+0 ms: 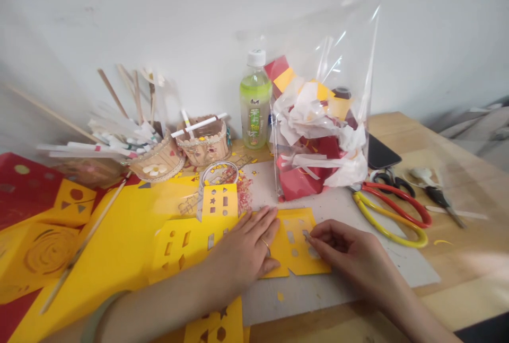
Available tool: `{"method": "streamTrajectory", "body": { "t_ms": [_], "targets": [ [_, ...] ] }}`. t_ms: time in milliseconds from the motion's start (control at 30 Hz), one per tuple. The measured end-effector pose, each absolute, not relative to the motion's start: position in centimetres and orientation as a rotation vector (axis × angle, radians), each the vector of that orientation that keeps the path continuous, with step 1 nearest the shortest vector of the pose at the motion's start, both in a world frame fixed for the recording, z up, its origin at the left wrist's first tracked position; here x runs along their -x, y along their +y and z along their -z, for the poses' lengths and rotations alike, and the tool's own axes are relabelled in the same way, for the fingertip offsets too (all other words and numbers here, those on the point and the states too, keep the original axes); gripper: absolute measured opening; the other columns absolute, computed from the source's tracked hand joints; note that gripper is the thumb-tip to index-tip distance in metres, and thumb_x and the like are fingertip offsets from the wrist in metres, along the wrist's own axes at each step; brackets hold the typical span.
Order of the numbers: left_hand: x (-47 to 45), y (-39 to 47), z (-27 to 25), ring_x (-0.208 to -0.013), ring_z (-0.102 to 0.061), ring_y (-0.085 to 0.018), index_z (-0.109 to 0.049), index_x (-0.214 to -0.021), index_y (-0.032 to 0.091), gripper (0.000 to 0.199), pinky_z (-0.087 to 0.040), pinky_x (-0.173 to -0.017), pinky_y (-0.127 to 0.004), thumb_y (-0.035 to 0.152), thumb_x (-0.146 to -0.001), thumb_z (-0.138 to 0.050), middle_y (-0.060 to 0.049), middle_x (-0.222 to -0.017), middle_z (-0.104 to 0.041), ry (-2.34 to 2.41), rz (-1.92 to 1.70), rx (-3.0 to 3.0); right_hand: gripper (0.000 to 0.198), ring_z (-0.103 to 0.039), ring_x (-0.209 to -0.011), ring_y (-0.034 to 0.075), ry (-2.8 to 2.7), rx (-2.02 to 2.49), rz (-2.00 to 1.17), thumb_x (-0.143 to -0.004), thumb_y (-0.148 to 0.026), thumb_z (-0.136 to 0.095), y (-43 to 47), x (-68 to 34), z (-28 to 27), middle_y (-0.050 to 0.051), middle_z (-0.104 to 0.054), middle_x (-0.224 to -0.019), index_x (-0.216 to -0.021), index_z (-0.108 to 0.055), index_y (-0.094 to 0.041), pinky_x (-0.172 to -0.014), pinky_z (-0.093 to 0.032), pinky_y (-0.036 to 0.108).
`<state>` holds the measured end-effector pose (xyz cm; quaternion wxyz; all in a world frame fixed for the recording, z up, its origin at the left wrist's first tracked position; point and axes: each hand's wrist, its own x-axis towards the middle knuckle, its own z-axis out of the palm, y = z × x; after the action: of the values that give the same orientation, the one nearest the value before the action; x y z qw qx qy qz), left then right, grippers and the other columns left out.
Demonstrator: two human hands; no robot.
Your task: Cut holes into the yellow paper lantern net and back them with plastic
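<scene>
Your one bottle (255,107) stands at 12 o'clock with green and clear drink inside; down its label the big letters say 茉莉柚, and the last one under them is too blurred to read; the dark mark above is too small to read too. The yellow card (300,263) you work on lies at 5 o'clock on the grey board (278,306); your left hand (248,250) is spread flat on it, fingers straight and gripping nothing, with one gold ring; your right hand (342,250) has its thumb and fingers pinched together at one of the card's holes, but I cannot tell if they hold a tiny bit. Just past your left fingertips, at 7 o'clock, is one small yellow card (219,202) with six holes, two rows of three. At 2 o'clock stands one clear bag (345,62) with red, yellow and white paper in it; at 4 o'clock lies one pair of scissors (392,212) with a red handle and a yellow handle; one black phone (382,153) is at 3 o'clock; two little baskets, a nearer one (159,167) and a farther one (204,153), sit at 9 o'clock.
</scene>
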<state>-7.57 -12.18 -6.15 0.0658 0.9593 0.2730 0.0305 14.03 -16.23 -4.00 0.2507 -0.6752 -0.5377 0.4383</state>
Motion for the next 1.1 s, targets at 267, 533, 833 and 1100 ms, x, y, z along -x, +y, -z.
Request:
{"method": "streamTrajectory", "body": {
  "t_ms": [267, 533, 833, 1100],
  "targets": [
    [7.71, -12.17, 6.24, -0.133, -0.027, -0.028, -0.033, -0.135, 0.005, 0.057, -0.034, -0.105, -0.045, 0.039, -0.090, -0.045, -0.019, -0.143, -0.031, 0.811, -0.158, -2.833, 0.018, -0.056, -0.062, 0.015, -1.439, 1.848, -1.150, -0.075, -0.036, -0.056, -16.34, -13.82, 3.68, 0.003, -0.063, -0.066, -0.072, -0.060, -0.019, -0.055, -0.043, 0.024],
    [7.75, -12.18, 6.42, -0.133, -0.027, -0.028, -0.033, -0.135, 0.005, 0.057, -0.034, -0.105, -0.045, 0.038, -0.090, -0.045, -0.019, -0.143, -0.031, 0.806, -0.177, -2.834, 0.015, -0.057, -0.059, 0.015, -1.463, 1.836, -1.096, -0.074, -0.033, -0.056, -16.34, -13.71, 3.50, 0.002, -0.063, -0.063, -0.069, -0.061, -0.019, -0.053, -0.043, 0.024],
    [7.57, -12.27, 6.25, -0.132, -0.030, -0.031, -0.033, -0.135, 0.005, 0.060, -0.036, -0.103, -0.047, 0.038, -0.088, -0.049, -0.021, -0.142, -0.032, 0.808, -0.128, -2.883, 0.012, -0.059, -0.061, 0.015, -1.491, 1.844, -1.101, -0.074, -0.030, -0.055, -16.23, -13.85, 3.78, 0.002, -0.064, -0.066, -0.071, -0.061, -0.020, -0.055, -0.045, 0.024],
    [7.46, -12.57, 6.48, -0.132, -0.029, -0.031, -0.034, -0.136, 0.016, 0.054, -0.034, -0.103, -0.050, 0.035, -0.088, -0.050, -0.020, -0.142, -0.033, 0.838, -0.202, -2.874, 0.011, -0.059, -0.059, 0.015, -1.537, 1.833, -1.088, -0.073, -0.028, -0.055, -16.18, -13.86, 3.70, 0.001, -0.064, -0.063, -0.070, -0.061, -0.019, -0.053, -0.044, 0.024]
  ]
}}
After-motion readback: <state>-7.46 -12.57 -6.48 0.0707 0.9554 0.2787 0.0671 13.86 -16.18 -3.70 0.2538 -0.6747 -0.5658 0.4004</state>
